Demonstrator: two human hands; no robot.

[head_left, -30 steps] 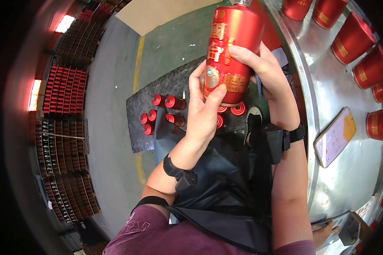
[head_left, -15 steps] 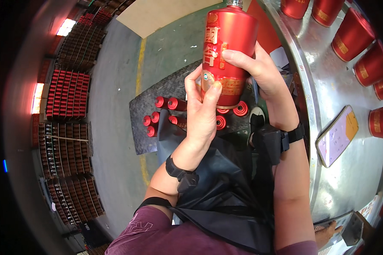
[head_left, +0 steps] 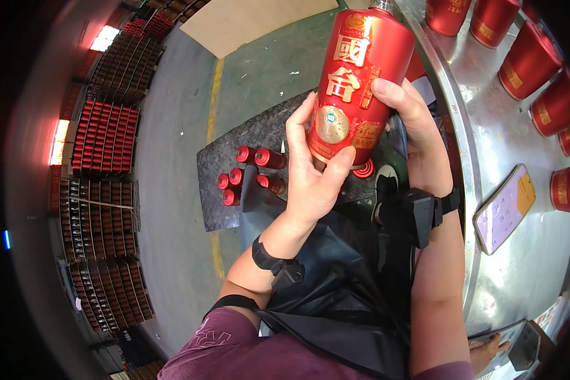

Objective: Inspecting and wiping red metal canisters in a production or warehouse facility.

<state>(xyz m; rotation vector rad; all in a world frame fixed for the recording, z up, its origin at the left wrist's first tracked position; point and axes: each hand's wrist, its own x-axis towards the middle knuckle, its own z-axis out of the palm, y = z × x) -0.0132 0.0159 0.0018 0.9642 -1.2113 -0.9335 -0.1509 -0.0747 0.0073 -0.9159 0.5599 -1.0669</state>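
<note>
A red bottle [head_left: 365, 95] with raised gold lettering, a round gold emblem and a clear neck is held up between both hands, tilted a little to the right. My left hand [head_left: 313, 171] is wrapped round its lower left side, thumb near the base. At the bottle's right side, my right hand [head_left: 415, 117] grips it with the thumb across the front and the other fingers hidden behind. The bottle's front faces me.
Several red bottles [head_left: 270, 158] stand on a dark mat [head_left: 216, 212] on the floor. To the right, a metal table [head_left: 487, 278] carries more red bottles [head_left: 531, 60] and a phone [head_left: 505, 209]. Stacked crates of bottles [head_left: 104, 138] line the left. Another person's hand [head_left: 487, 351] shows at the lower right.
The bottle has shifted right and turned, so its gold lettering and round emblem now face me more fully. Both hands have moved right with it, still gripping.
</note>
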